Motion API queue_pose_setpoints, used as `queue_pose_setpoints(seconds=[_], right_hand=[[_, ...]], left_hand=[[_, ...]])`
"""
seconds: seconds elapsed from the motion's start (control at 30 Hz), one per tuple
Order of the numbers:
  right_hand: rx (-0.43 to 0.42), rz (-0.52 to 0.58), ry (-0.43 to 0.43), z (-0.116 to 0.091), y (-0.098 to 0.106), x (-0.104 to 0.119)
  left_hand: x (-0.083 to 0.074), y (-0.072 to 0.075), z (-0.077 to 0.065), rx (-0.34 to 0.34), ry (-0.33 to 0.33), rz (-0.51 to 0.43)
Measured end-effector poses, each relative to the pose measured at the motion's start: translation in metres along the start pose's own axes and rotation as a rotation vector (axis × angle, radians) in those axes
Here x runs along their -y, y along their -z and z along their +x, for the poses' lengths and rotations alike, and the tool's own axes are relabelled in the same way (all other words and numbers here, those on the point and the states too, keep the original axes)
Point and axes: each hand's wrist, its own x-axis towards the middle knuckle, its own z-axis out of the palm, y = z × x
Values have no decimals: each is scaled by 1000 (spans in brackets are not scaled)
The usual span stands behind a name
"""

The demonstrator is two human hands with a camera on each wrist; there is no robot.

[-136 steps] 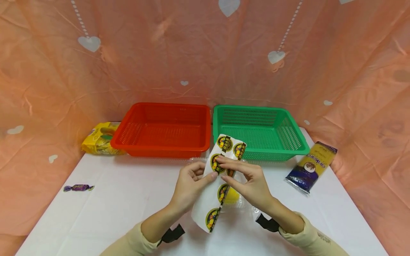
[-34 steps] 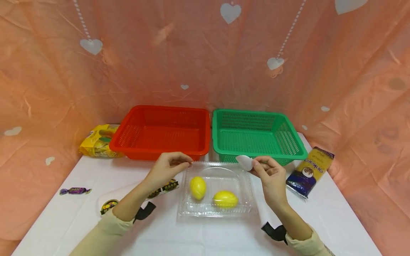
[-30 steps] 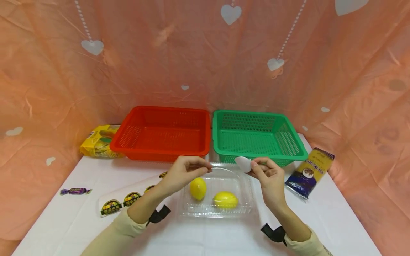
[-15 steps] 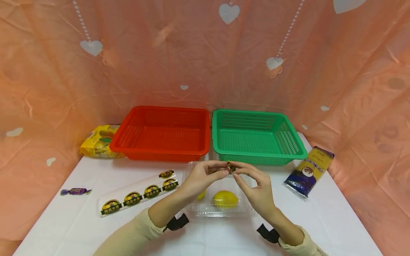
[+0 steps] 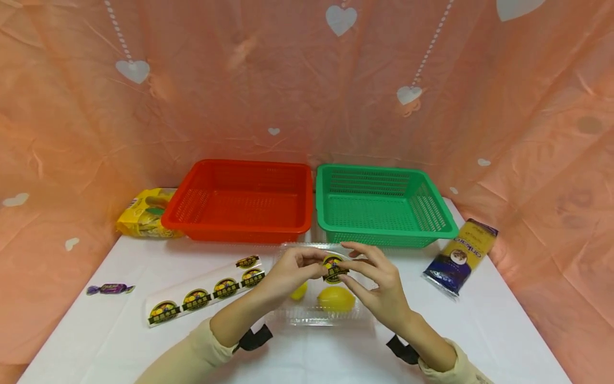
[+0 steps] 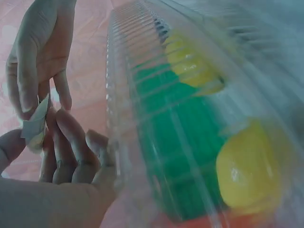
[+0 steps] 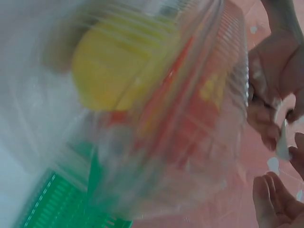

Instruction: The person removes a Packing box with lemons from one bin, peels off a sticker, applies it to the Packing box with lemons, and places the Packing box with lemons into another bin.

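Both hands meet over a clear plastic clamshell box (image 5: 312, 319) near the middle of the table. My left hand (image 5: 291, 272) pinches the left edge of a round black, gold and green sticker (image 5: 333, 268), its printed face toward the head camera. At the sticker's right edge, my right hand (image 5: 380, 278) holds it between thumb and fingers. The sticker's pale back (image 6: 35, 129) shows in the left wrist view. Inside the closed box lie two yellow lemons; one lemon (image 5: 337, 299) shows well, while the other lemon (image 5: 299, 291) is partly hidden by the left hand.
A sheet of matching stickers (image 5: 206, 290) lies left of the box. Behind stand a red basket (image 5: 237, 232) and a green basket (image 5: 388, 234). A yellow snack bag (image 5: 146, 213), a purple wrapped candy (image 5: 110, 288) and a gold-and-purple packet (image 5: 461, 257) lie around the sides.
The sticker sheet went from the hands to the table at left. The left hand came over to the right hand's peeled sticker, which is now turned print side toward the head camera and lowered slightly.
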Motion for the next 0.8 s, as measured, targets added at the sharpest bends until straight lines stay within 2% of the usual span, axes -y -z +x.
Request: queue_pose_setpoints(seconds=[0.2,0.37,0.53,0.63,0.8], right_hand=[[47,82,-98,-1,11,1],[78,166,-166,-2,12,1],[109,185,-242,-3,12,2],[124,186,-277,-3,11,3],[149,233,-371,-3,10,2]], left_hand=[[-3,4,-2,113,4,-49],[-5,6,-4,152,-8,-54],[-6,9,-5,192,-24,-39],[-6,10,-6,189,-19,-20],[0,11,-6,123,-37,66]])
